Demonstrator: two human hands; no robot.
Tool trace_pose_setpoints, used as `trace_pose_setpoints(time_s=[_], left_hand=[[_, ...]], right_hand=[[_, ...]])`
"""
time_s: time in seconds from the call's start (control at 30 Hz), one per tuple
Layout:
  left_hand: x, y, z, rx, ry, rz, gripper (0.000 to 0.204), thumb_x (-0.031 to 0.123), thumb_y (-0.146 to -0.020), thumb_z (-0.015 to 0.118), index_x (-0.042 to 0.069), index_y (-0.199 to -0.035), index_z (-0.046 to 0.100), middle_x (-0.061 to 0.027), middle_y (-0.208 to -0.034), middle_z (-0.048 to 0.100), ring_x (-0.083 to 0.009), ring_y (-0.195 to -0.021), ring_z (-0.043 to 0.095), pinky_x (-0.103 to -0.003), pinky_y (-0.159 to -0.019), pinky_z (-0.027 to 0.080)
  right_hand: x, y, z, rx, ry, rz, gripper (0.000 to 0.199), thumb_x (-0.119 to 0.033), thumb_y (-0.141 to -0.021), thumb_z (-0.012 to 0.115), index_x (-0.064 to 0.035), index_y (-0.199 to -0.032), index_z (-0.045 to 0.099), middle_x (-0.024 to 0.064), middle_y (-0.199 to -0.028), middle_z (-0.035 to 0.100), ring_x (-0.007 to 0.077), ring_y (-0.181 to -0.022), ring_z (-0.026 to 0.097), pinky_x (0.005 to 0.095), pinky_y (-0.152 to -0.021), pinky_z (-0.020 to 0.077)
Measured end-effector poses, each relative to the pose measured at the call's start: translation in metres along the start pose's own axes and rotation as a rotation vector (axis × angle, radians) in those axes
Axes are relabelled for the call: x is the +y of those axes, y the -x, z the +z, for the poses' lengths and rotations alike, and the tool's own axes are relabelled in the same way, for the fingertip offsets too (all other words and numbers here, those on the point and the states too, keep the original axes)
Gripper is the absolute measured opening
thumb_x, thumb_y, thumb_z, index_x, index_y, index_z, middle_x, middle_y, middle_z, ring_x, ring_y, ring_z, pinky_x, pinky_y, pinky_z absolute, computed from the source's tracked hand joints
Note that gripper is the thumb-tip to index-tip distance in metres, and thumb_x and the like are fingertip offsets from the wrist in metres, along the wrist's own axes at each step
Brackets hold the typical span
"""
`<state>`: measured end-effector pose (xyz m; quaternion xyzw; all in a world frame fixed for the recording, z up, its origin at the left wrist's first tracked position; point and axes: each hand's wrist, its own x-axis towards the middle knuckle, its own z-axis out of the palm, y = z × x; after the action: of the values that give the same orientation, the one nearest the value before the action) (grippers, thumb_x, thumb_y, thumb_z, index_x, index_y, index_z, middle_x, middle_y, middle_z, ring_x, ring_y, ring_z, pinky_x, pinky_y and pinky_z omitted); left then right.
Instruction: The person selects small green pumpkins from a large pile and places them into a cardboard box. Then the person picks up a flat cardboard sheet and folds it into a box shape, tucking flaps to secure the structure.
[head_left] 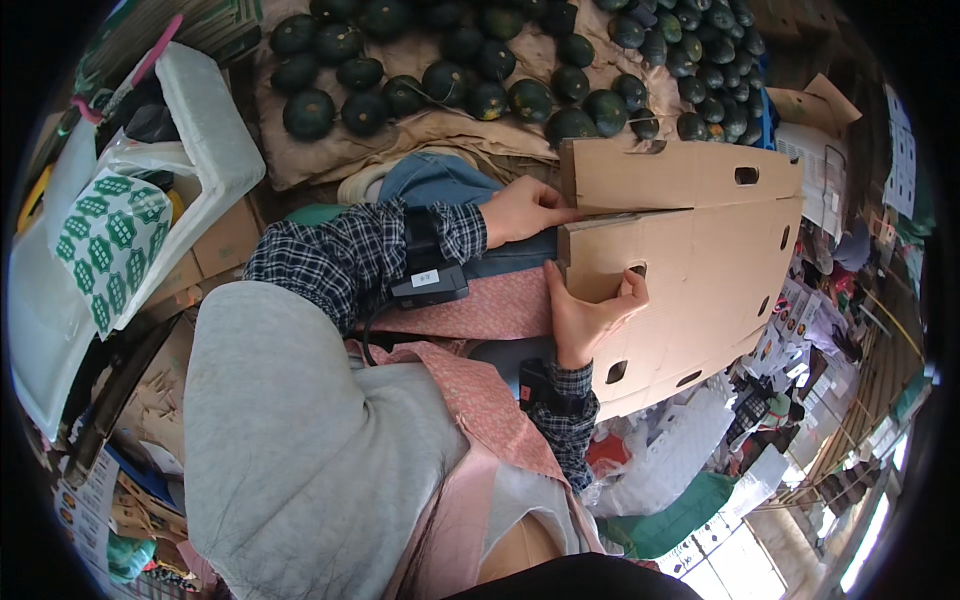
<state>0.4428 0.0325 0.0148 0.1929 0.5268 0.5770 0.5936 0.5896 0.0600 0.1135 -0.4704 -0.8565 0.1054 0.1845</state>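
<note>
A flattened brown cardboard box (700, 250) with cut-out hand holes lies slanted in front of me, to the right of my lap. My left hand (525, 210) pinches the left edge of it, beside the slit between two flaps. Just below, my right hand (592, 315) grips the lower flap, with fingers at a hand hole and another digit at the left edge. Both forearms have dark plaid sleeves, and a black strapped device (430, 285) sits on the left one.
Dark green round squashes (445, 82) lie in rows on a tan cloth (285, 150) at the far side, with more heaped at the far right. To the left stands a white foam box (215, 130) holding a green-patterned bag (115, 240). Plastic bags (680, 450) and printed cartons crowd the right.
</note>
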Motion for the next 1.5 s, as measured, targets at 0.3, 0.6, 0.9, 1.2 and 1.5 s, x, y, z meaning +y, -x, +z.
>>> trace_pose_setpoints(time_s=[0.3, 0.6, 0.9, 1.2, 1.5], left_hand=[[0.005, 0.013, 0.012, 0.121, 0.066, 0.051, 0.025, 0.024, -0.089, 0.066, 0.001, -0.095, 0.072, -0.0098, -0.082, 0.07, -0.0095, -0.077, 0.061, -0.025, -0.072, 0.047], [0.024, 0.022, 0.01, 0.118, 0.155, -0.007, 0.018, 0.009, -0.088, 0.06, -0.006, -0.093, 0.069, -0.0025, -0.085, 0.067, -0.0075, -0.078, 0.058, -0.022, -0.07, 0.047], [0.019, 0.012, -0.003, 0.024, 0.234, -0.072, 0.016, 0.013, -0.085, 0.068, -0.002, -0.089, 0.073, -0.0043, -0.082, 0.069, -0.0095, -0.074, 0.06, -0.023, -0.068, 0.047], [-0.022, -0.042, -0.016, 0.026, -0.579, 0.223, 0.021, 0.015, -0.086, 0.065, -0.002, -0.099, 0.069, -0.0145, -0.08, 0.07, -0.0134, -0.071, 0.063, -0.029, -0.067, 0.049], [-0.06, -0.106, -0.022, -0.07, -0.38, 0.426, 0.027, 0.016, -0.083, 0.066, 0.0, -0.105, 0.066, -0.0116, -0.087, 0.07, -0.0197, -0.08, 0.063, -0.032, -0.074, 0.049]], right_hand=[[-0.001, 0.0, 0.002, 0.021, -0.007, -0.01, 0.09, -0.028, -0.054, 0.092, -0.0035, -0.12, 0.036, 0.0194, -0.11, 0.048, 0.0362, -0.106, 0.045, 0.048, -0.092, 0.036], [-0.004, -0.002, 0.001, -0.038, 0.033, 0.012, 0.091, -0.028, -0.055, 0.092, -0.002, -0.121, 0.035, 0.0232, -0.116, 0.044, 0.0376, -0.112, 0.044, 0.048, -0.097, 0.036], [-0.003, -0.003, 0.002, 0.013, 0.012, -0.05, 0.084, -0.028, -0.055, 0.09, -0.0033, -0.118, 0.042, 0.0152, -0.105, 0.056, 0.0351, -0.108, 0.046, 0.047, -0.099, 0.0314], [0.0, 0.0, 0.002, -0.039, 0.014, -0.012, 0.089, -0.027, -0.055, 0.091, -0.0043, -0.123, 0.038, 0.0187, -0.118, 0.05, 0.0378, -0.114, 0.044, 0.0482, -0.098, 0.0355], [-0.004, -0.001, 0.004, -0.009, 0.006, 0.002, 0.083, -0.024, -0.055, 0.09, -0.0042, -0.119, 0.041, 0.0167, -0.112, 0.053, 0.0367, -0.111, 0.044, 0.0485, -0.099, 0.0321]])
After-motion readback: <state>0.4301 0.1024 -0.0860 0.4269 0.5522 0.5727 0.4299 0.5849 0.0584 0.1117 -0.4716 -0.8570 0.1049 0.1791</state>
